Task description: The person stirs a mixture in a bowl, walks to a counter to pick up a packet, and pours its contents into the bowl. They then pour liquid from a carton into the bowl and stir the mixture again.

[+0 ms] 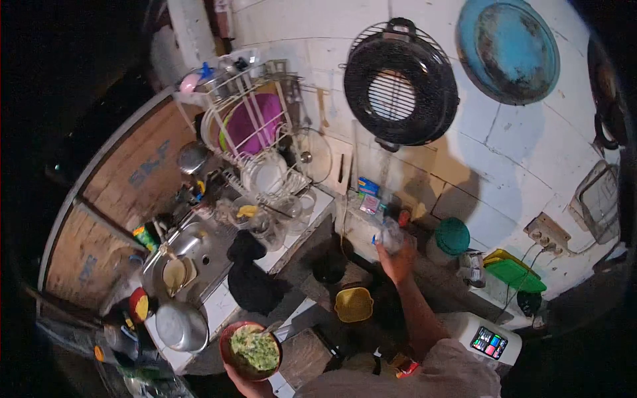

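My left hand (251, 383) is closed around the side of a reddish bowl (226, 333). Mashed green food with pale bits (255, 349) fills the bowl, and what looks like a utensil handle leans on its rim. My right arm reaches forward over the dark gap by the counter. At its end, my right hand (398, 261) grips a clear container with a blue part (393, 239), possibly a bottle or jar; its exact kind is hard to make out. Small packets (368, 194) and a green-lidded tub (452, 237) stand near that hand against the wall.
A steel sink (192, 242) and a loaded dish rack (255, 126) lie to the left. Beside the counter is a black cat-like shape (252, 282). A metal pot (178, 326) sits near the bowl. Below my right arm is a yellow basket (353, 304); a black grill pan (431, 93) hangs above.
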A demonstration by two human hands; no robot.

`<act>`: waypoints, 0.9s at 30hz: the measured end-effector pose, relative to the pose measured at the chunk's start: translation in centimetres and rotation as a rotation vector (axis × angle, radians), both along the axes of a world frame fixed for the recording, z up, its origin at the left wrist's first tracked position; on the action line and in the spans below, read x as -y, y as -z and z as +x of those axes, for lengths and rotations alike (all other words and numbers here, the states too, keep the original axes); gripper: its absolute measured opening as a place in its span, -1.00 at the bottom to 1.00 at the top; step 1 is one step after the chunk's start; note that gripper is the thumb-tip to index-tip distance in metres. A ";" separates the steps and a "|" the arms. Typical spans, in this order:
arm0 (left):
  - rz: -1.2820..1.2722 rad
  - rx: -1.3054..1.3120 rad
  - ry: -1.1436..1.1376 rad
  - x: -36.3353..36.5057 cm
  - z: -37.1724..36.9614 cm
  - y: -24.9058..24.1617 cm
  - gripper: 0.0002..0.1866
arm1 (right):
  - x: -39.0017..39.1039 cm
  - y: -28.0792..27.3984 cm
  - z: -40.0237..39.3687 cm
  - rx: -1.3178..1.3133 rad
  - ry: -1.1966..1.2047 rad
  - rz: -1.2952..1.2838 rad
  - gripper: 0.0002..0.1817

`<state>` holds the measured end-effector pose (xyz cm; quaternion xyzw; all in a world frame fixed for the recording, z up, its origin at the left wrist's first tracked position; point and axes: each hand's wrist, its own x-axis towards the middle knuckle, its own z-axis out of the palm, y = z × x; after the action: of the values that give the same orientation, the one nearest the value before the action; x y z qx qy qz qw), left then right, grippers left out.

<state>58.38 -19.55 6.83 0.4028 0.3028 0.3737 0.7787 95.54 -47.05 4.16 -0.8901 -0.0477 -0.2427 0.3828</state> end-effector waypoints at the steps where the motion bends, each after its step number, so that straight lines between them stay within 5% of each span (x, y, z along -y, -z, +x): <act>1: 0.031 0.027 0.035 0.3 -0.3 -1.1 -0.25 | -1.2 -0.8 -1.0 0.233 -0.147 0.086 -0.32; 7: -0.046 0.095 0.059 -0.5 -2.7 -1.2 -0.28 | -8.4 -12.8 -7.7 0.389 -0.715 0.058 -0.40; 14: 0.099 0.054 0.029 -0.4 -4.4 -3.7 -0.22 | -15.8 -15.9 -12.9 0.412 -1.173 0.121 -0.36; 16: 0.102 0.020 0.031 -0.6 -5.3 -3.3 -0.24 | -16.9 -17.2 -14.0 0.422 -1.157 -0.113 -0.33; 27: 0.137 0.035 0.015 -0.3 -8.0 -5.4 -0.31 | -21.7 -21.2 -19.7 0.564 -1.389 -0.319 -0.42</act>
<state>50.35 -19.20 12.24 0.4507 0.2598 0.3945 0.7574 75.82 -25.35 25.39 -0.6046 -0.7264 -0.1545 0.2879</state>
